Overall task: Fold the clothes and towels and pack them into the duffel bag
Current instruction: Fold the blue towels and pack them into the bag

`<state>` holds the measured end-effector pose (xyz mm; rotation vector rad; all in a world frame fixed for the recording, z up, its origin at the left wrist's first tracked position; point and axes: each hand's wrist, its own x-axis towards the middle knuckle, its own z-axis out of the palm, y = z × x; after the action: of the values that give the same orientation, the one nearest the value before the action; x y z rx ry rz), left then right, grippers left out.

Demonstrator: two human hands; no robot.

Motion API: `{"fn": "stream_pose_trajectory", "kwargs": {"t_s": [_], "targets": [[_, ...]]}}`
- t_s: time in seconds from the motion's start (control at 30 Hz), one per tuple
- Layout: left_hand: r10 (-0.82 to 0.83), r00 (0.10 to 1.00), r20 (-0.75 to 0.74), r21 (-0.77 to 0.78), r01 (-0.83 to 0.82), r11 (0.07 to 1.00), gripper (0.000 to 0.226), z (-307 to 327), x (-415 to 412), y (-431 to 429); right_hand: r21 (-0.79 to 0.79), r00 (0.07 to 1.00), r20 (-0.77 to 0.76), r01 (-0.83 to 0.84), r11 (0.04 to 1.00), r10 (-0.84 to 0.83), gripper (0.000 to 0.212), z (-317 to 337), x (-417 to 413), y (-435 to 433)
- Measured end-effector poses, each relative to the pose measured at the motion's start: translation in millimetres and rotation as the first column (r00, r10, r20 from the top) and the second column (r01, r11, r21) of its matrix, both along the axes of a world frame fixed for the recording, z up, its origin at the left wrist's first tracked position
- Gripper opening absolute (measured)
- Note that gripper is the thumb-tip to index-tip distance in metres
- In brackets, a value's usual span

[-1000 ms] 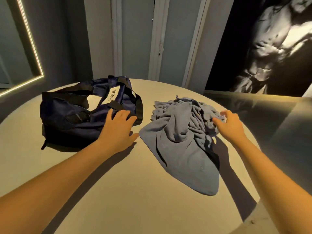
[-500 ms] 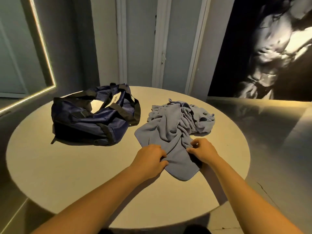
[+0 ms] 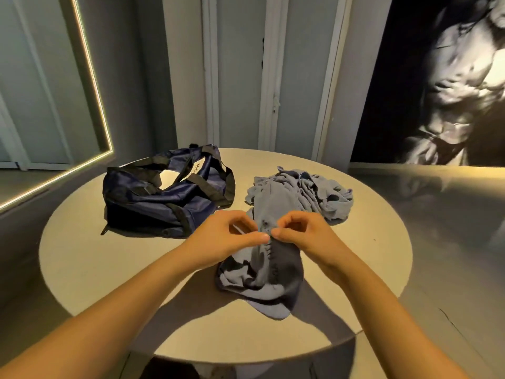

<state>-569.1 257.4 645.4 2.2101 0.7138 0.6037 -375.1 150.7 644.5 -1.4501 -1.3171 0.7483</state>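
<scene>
A navy duffel bag with black straps lies open on the left of the round table. To its right is a crumpled heap of grey-blue cloth. One grey-blue towel stretches from the heap toward me. My left hand and my right hand meet at the towel's middle, each pinching a bunch of it between thumb and fingers and lifting it off the table. The towel's near end droops in folds below my hands.
The table's near edge curves just under my forearms. Behind the table stand pale wall panels. A lit mirror frame is on the left and a dark picture on the right.
My left hand left the bag and my right hand left the heap's far side. Both came together on the towel, gathered it and raised its middle. The view has pulled back.
</scene>
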Motion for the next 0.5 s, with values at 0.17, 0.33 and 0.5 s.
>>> {"fn": "stream_pose_trajectory", "kwargs": {"t_s": [0.17, 0.33, 0.5], "targets": [[0.117, 0.992, 0.035, 0.068, -0.119, 0.99, 0.041, -6, 3, 5, -0.082, 0.978, -0.185, -0.11, 0.991, 0.093, 0.035, 0, -7, 13], [0.146, 0.983, 0.112, -0.006, -0.146, 0.989, 0.002, -15, -11, 17, -0.156, 0.965, -0.115, -0.253, 0.955, 0.236, 0.038, -2, -12, 18], [0.211, 0.954, 0.212, -0.239, -0.158, 0.958, 0.007, -6, -47, 25, 0.043, 0.925, 0.375, 0.052, 0.998, -0.064, 0.032, -16, 25, 32]]}}
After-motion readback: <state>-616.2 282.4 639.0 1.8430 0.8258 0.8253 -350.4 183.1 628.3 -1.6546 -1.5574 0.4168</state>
